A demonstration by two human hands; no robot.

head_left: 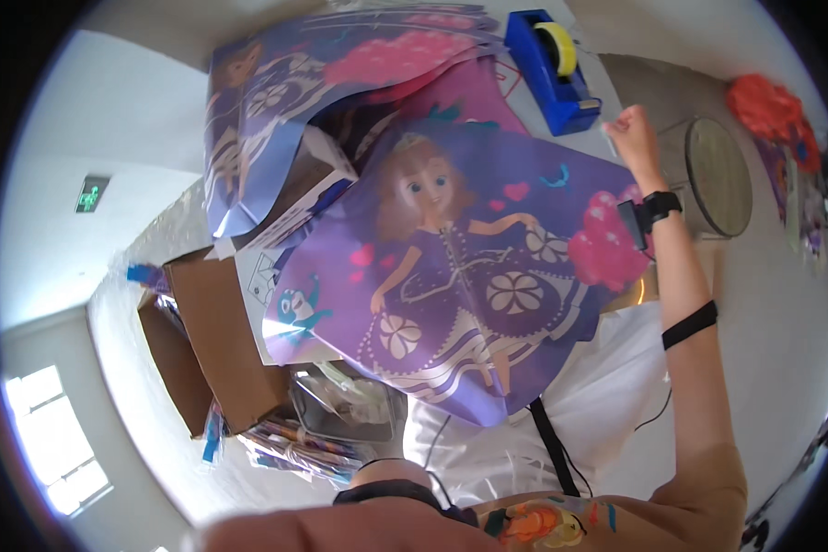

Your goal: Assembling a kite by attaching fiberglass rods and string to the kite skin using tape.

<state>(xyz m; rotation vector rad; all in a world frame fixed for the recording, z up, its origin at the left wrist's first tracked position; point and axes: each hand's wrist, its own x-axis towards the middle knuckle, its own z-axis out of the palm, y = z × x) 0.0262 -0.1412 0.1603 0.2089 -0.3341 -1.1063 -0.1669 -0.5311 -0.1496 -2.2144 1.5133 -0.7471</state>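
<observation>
My right hand [633, 138] is closed, fingers curled together, beside the blue tape dispenser [550, 78] with its yellow roll. Whether a small piece of tape sits in the fingers is too small to make out. Below and left of this hand, a glossy purple sheet [469, 248] printed with a princess in a gown lies spread out, its near end hanging over my lap. At the lower edge, a blurred patch of skin close by belongs to my left hand or arm [313, 532]; no fingers show there.
Similar printed sheets [359, 60] lie stacked and curling at the far left, over a white box [327, 166]. An open cardboard box [225, 340] stands at left, near a clear plastic tray [345, 405] and wrapped packets [299, 446]. A round stool [719, 179] stands at right.
</observation>
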